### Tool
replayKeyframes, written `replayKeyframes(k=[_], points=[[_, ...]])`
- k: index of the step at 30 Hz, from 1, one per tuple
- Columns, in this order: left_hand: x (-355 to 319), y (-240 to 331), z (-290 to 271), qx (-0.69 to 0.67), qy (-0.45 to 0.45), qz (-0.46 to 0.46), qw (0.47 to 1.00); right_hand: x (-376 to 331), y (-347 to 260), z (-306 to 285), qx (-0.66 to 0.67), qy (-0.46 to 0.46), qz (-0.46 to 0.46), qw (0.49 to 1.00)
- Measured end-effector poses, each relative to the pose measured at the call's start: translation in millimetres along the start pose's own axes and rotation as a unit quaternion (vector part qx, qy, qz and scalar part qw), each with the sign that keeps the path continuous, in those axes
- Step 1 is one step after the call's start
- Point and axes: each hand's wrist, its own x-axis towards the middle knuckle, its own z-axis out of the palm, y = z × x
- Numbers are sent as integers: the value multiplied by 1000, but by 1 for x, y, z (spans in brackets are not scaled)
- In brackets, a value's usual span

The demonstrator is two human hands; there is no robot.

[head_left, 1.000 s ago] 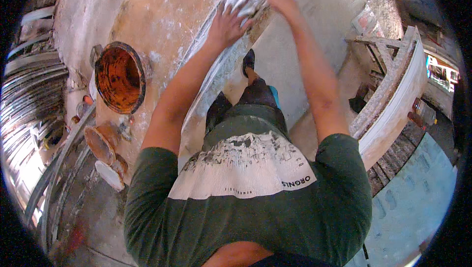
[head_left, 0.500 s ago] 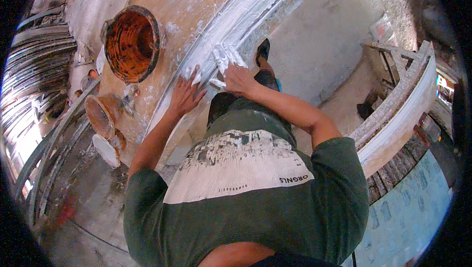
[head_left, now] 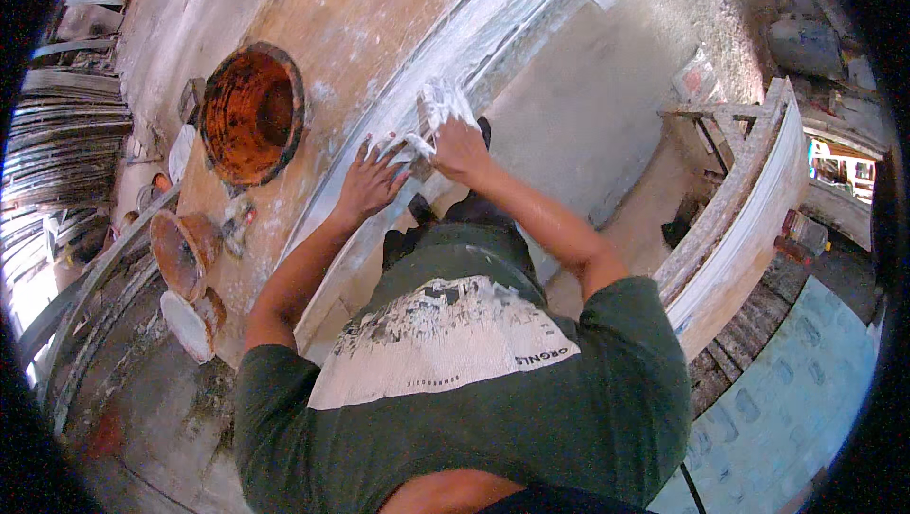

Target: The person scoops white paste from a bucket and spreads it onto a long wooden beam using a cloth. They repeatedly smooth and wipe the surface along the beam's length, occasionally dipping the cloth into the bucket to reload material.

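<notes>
Both hands pressed to a plaster-coated strip at the workbench's near edge

The person's own chest and green shirt fill the lower frame and hide the bench edge below the elbows; whether the white mass under the hands is cloth or wet plaster is hard to tell. The left hand lies flat with fingers spread, gripping nothing, on the white curved moulding strip that runs along the near edge of the workbench. The right hand, wrist bent, is closed over a white plaster-soaked wad on that strip. Bare bench lies beyond; an orange bucket stands toward the left edge
</notes>
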Motion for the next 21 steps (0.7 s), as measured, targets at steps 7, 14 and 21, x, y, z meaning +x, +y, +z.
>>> replayKeyframes(k=[7,14,21], points=[[207,17,-17,-40,161,79,983,34,138,-36,-187,315,19,930],[396,31,-17,-73,257,-2,964,102,199,-100,-38,325,-16,945],[224,-1,-21,-154,64,17,986,136,151,-70,-246,-82,-28,966]])
